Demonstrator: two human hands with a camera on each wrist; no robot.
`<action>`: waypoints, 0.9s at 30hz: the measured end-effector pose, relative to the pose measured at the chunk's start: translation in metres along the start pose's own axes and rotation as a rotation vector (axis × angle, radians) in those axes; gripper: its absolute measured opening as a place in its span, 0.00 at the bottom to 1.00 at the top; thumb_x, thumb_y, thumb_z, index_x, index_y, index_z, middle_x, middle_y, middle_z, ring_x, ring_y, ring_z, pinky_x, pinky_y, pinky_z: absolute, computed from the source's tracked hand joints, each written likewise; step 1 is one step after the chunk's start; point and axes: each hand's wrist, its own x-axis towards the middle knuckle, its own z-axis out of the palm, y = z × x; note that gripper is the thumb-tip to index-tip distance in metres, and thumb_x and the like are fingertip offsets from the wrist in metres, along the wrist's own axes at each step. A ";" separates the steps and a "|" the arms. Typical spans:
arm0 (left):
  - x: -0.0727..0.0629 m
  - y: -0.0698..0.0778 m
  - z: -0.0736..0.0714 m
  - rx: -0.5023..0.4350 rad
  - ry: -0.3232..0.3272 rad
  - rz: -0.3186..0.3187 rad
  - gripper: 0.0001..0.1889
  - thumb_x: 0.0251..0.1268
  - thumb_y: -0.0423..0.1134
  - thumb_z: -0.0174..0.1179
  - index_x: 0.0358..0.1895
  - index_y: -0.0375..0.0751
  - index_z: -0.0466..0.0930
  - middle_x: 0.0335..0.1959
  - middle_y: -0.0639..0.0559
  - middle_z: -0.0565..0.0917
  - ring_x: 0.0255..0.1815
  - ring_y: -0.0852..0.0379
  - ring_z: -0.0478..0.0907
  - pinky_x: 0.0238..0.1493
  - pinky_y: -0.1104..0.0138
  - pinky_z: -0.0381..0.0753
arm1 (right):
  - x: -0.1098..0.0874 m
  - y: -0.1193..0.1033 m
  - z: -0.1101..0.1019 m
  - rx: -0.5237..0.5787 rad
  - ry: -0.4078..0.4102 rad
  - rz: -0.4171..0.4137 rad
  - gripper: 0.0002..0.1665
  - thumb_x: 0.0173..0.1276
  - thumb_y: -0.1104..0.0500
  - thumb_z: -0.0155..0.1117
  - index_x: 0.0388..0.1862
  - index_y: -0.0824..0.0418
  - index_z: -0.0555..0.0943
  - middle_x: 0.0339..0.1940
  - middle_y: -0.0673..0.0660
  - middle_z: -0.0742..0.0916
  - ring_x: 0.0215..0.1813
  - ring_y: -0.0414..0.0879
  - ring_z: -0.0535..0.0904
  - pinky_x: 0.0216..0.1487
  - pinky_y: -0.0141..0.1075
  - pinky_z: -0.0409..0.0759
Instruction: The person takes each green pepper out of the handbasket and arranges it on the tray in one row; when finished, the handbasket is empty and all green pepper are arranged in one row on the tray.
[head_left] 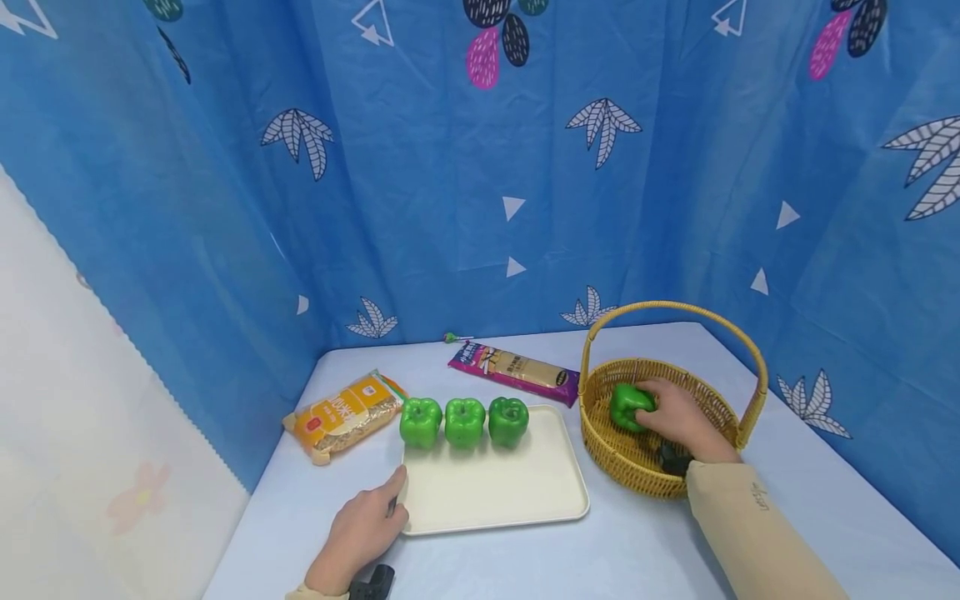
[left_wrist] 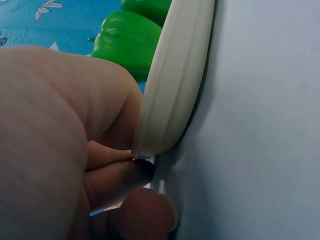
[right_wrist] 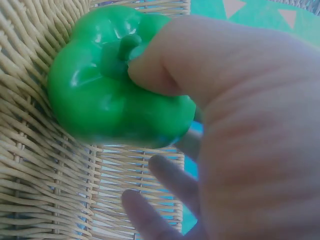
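My right hand [head_left: 675,412] reaches into the wicker basket [head_left: 622,471] and grips a green bell pepper [head_left: 628,407]. In the right wrist view the thumb presses beside the stem of this pepper [right_wrist: 90,100], close to the woven wall; two fingers stand clear below it. Three more green bell peppers, a left one [head_left: 420,423], a middle one [head_left: 465,423] and a right one [head_left: 508,422], stand in a row along the far side of the cream tray [head_left: 495,492]. My left hand [head_left: 363,527] holds the tray's left edge, its fingers around the rim [left_wrist: 167,95].
An orange bag of grain [head_left: 348,414] lies left of the tray. Behind it are a purple noodle packet [head_left: 517,372] and a small lollipop-like item [head_left: 452,337]. The basket's tall handle [head_left: 675,305] arches above my right hand. Blue curtains [head_left: 465,208] surround the table.
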 end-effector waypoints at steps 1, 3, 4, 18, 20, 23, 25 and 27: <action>0.000 0.000 0.000 0.001 0.001 0.003 0.35 0.63 0.41 0.58 0.75 0.40 0.70 0.36 0.45 0.87 0.25 0.55 0.71 0.27 0.61 0.69 | 0.000 0.000 0.000 -0.004 0.010 -0.011 0.35 0.64 0.59 0.70 0.68 0.72 0.76 0.64 0.74 0.79 0.43 0.56 0.77 0.39 0.47 0.76; -0.001 0.001 -0.001 0.005 0.001 0.011 0.35 0.63 0.41 0.59 0.75 0.40 0.70 0.34 0.45 0.86 0.25 0.55 0.70 0.27 0.61 0.69 | 0.001 0.001 0.001 -0.010 0.021 -0.027 0.34 0.64 0.58 0.71 0.67 0.71 0.77 0.64 0.74 0.79 0.44 0.56 0.77 0.39 0.47 0.77; -0.001 0.001 -0.002 0.006 0.000 0.016 0.35 0.63 0.41 0.59 0.76 0.39 0.70 0.32 0.46 0.86 0.25 0.55 0.70 0.26 0.61 0.68 | 0.001 0.001 0.001 -0.012 0.027 -0.032 0.33 0.64 0.57 0.71 0.66 0.71 0.78 0.63 0.73 0.80 0.44 0.56 0.78 0.40 0.48 0.78; -0.001 0.003 -0.001 0.025 0.013 0.015 0.35 0.62 0.41 0.59 0.75 0.39 0.71 0.55 0.39 0.87 0.27 0.55 0.72 0.32 0.56 0.78 | -0.002 0.000 -0.004 0.059 0.122 0.188 0.37 0.77 0.40 0.55 0.65 0.70 0.76 0.59 0.75 0.82 0.52 0.65 0.82 0.44 0.53 0.82; -0.001 0.003 -0.002 0.028 0.015 0.018 0.35 0.62 0.42 0.59 0.75 0.39 0.71 0.57 0.39 0.87 0.28 0.55 0.73 0.33 0.55 0.79 | -0.002 0.002 -0.003 0.071 0.149 0.195 0.34 0.77 0.42 0.54 0.65 0.70 0.76 0.60 0.75 0.81 0.53 0.65 0.81 0.46 0.54 0.81; -0.001 0.003 -0.002 0.032 0.018 0.020 0.35 0.62 0.42 0.60 0.75 0.39 0.71 0.60 0.39 0.85 0.29 0.55 0.74 0.35 0.53 0.80 | -0.001 0.004 -0.002 0.093 0.191 0.173 0.28 0.79 0.50 0.53 0.66 0.69 0.74 0.62 0.75 0.79 0.55 0.67 0.80 0.46 0.55 0.81; -0.001 0.003 -0.002 0.027 0.017 0.019 0.35 0.62 0.42 0.59 0.75 0.39 0.71 0.58 0.38 0.86 0.28 0.55 0.73 0.33 0.54 0.79 | -0.001 0.005 -0.001 0.090 0.217 0.142 0.24 0.78 0.55 0.53 0.65 0.69 0.74 0.62 0.75 0.79 0.53 0.66 0.80 0.44 0.53 0.80; -0.001 0.003 -0.002 0.025 0.018 0.019 0.34 0.62 0.41 0.59 0.75 0.39 0.71 0.58 0.38 0.86 0.28 0.55 0.73 0.32 0.55 0.79 | -0.001 0.004 -0.001 0.075 0.229 0.113 0.20 0.77 0.59 0.53 0.62 0.68 0.76 0.60 0.75 0.80 0.46 0.63 0.81 0.40 0.50 0.79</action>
